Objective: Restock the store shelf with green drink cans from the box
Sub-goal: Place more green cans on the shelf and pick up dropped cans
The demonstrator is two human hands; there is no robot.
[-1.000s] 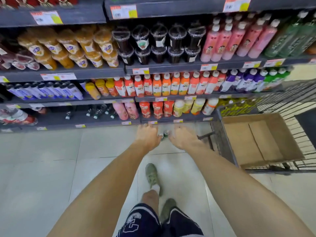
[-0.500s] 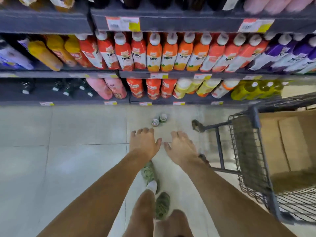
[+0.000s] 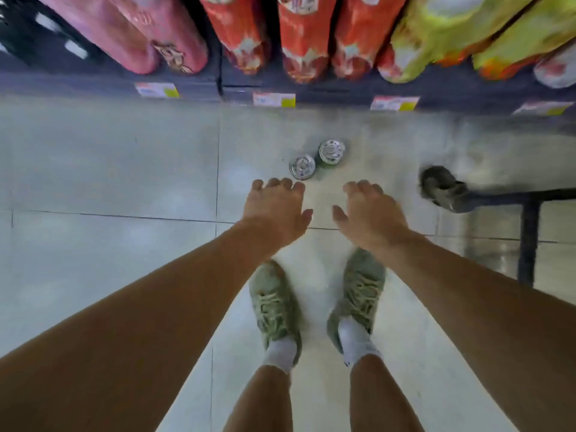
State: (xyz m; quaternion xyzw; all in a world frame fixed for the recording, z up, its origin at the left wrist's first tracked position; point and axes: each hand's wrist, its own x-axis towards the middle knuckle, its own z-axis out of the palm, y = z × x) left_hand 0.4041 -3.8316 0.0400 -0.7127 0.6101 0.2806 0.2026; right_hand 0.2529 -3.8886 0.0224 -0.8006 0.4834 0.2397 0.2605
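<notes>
A single head-worn wide-angle view looks almost straight down from standing height at a tiled floor (image 3: 109, 182), close to the bottom shelf (image 3: 187, 85) along its top edge, feet (image 3: 274, 307) directly below.

- No writing can be read anywhere; the frame is blurred.
- Price tags (image 3: 157, 89) on the far shelf edge (image 3: 93, 85) show only white, orange and yellow patches; their print is smeared.
- The red bottles (image 3: 304, 39) and the pink bottle (image 3: 168, 42) carry label art, but no letters can be made out.
</notes>
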